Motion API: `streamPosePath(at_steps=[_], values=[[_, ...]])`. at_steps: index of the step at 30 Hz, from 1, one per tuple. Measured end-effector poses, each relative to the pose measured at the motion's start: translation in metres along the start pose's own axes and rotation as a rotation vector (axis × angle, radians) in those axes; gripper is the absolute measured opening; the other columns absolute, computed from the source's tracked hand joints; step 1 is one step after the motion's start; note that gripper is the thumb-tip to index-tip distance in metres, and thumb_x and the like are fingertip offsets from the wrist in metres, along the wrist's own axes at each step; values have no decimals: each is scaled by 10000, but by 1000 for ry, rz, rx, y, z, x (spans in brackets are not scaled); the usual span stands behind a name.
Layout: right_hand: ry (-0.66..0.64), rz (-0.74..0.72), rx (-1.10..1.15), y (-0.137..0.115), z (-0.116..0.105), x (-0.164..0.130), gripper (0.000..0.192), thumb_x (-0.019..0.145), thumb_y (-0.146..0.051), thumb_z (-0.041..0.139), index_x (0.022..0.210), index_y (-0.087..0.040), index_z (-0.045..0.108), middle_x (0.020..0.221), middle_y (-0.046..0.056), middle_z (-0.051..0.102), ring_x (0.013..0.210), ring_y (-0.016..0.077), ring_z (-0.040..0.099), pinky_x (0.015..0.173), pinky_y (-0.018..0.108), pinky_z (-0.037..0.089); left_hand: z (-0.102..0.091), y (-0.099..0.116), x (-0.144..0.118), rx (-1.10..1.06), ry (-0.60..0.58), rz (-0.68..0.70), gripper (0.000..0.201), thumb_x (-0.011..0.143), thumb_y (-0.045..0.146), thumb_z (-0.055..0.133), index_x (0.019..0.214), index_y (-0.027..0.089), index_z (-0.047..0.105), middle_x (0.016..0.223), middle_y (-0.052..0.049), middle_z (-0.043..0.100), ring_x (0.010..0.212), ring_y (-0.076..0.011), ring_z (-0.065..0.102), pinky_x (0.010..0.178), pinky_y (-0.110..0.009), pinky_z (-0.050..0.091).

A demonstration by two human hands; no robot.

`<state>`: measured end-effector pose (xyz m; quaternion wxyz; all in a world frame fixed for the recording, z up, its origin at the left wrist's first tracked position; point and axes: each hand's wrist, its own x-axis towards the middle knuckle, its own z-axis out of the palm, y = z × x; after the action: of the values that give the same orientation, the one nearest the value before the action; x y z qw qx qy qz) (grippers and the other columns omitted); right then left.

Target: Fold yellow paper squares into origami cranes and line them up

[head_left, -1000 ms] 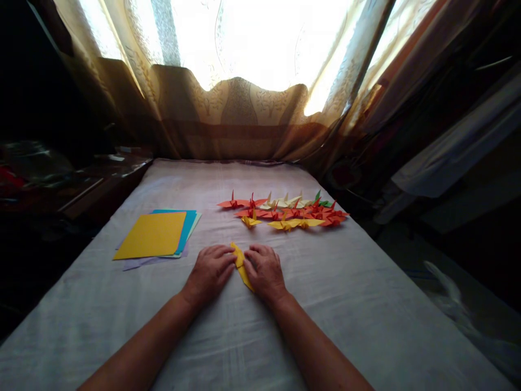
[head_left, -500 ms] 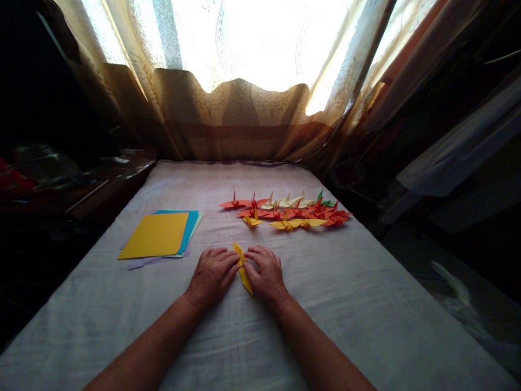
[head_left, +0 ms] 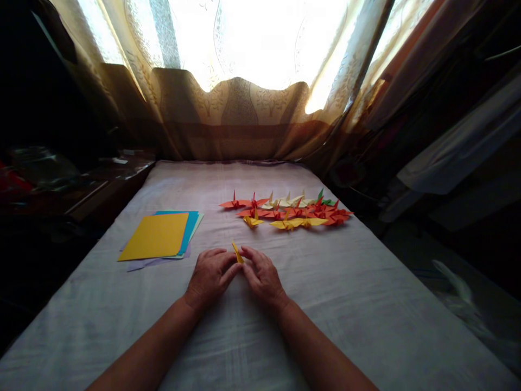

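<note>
The left hand (head_left: 209, 276) and right hand (head_left: 261, 277) meet fingertip to fingertip, pinching a yellow folded paper (head_left: 236, 252) whose tip points away, equally near both, on the bedsheet (head_left: 366, 304) centre, folded cranes (head_left: 288, 212) beyond, far right.

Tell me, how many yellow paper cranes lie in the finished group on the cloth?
3, though others may hide among the red ones: left yellow crane, middle yellow crane, right yellow crane, all along the group's near edge.

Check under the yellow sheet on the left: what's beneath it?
Under the yellow sheet lies a small stack: a blue sheet, a pale one and a lilac one show only at their edges. How many sheets lie there in all is covered.
</note>
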<state>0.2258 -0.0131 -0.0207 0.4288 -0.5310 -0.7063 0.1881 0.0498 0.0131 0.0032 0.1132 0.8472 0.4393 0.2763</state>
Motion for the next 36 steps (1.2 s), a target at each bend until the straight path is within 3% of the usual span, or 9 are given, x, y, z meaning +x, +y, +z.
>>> streamPosePath(at_steps=[5, 9, 13, 18, 21, 24, 27, 32, 36], values=[[-4, -72, 80, -2, 3, -1, 384, 926, -182, 456, 1278, -238, 596, 1164, 51, 720, 1102, 180, 649, 979, 339, 501, -2, 0, 0, -88, 19, -140, 238, 891, 431, 604, 927, 235, 734, 932, -49, 763, 912, -247, 681, 863, -391, 486], [12, -127, 137, 2, 5, -1, 399, 915, -179, 465, 1281, -260, 605, 1158, 49, 722, 1116, 191, 643, 987, 357, 503, -2, -1, 2, -280, -50, -314, 254, 860, 425, 585, 916, 239, 749, 864, -14, 766, 810, -208, 692, 779, -306, 507], [92, -13, 173, 6, 3, 1, 366, 901, -255, 521, 1250, -243, 628, 1202, 84, 691, 1123, 216, 636, 978, 374, 516, 0, -3, 5, -588, -72, -419, 338, 813, 481, 590, 936, 206, 746, 883, -24, 771, 810, -211, 703, 748, -280, 521], [23, 156, 352, 6, -1, 2, 400, 880, -337, 564, 1259, -212, 588, 963, 52, 729, 768, 164, 683, 650, 267, 559, 2, -3, 8, -845, -95, -490, 421, 732, 528, 666, 931, 165, 740, 869, -47, 757, 730, -181, 655, 680, -273, 515], [5, 194, 431, 4, -1, 3, 426, 858, -353, 582, 1255, -200, 574, 801, 0, 706, 646, 131, 643, 614, 243, 529, 3, -3, 9, -877, -95, -498, 397, 713, 504, 689, 901, 157, 731, 815, -41, 743, 676, -156, 627, 642, -257, 495], [9, 219, 428, 2, -1, 4, 437, 837, -334, 576, 1248, -187, 569, 751, -14, 695, 636, 131, 639, 608, 235, 512, 3, -2, 7, -835, -70, -498, 433, 728, 476, 673, 1026, 163, 684, 727, -10, 716, 621, -147, 619, 591, -242, 468], [3, 252, 291, -2, -3, 4, 426, 810, -275, 572, 1228, -191, 578, 719, -26, 693, 607, 133, 637, 592, 230, 490, 2, 2, 4, -654, -48, -474, 456, 780, 400, 634, 1186, 201, 582, 676, 37, 693, 580, -145, 619, 578, -239, 454], [-39, 172, -30, -8, -5, 4, 203, 824, -193, 572, 1012, -226, 640, 750, -14, 708, 672, 151, 652, 669, 246, 469, -2, 5, -1, -182, -38, -234, 150, 863, 270, 579, 954, 236, 693, 802, -14, 720, 751, -181, 655, 697, -280, 478], [-119, 50, -220, -8, -5, 4, 108, 871, -168, 565, 862, -216, 662, 817, 29, 709, 797, 188, 645, 763, 284, 464, -3, 1, -1, 16, -78, -29, 159, 886, 238, 602, 941, 239, 751, 839, -45, 737, 863, -219, 636, 825, -352, 463]])
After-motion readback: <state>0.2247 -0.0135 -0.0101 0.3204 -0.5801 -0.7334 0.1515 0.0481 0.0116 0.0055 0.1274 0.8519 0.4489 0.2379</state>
